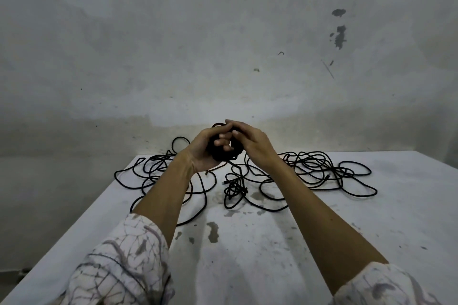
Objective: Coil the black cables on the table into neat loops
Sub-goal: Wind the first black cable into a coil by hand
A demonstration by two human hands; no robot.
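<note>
Above the far middle of the tabletop, the left hand gripped a half-wound black coil while the right hand's fingers pinched its top, apparently mid-wrap; next, likely drawing in slack from the loose cables below.

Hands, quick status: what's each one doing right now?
Left hand: fingers curled round the coiled black cable bundle, holding it above the table.
Right hand: fingertips pinching a strand at the bundle's top.
</note>
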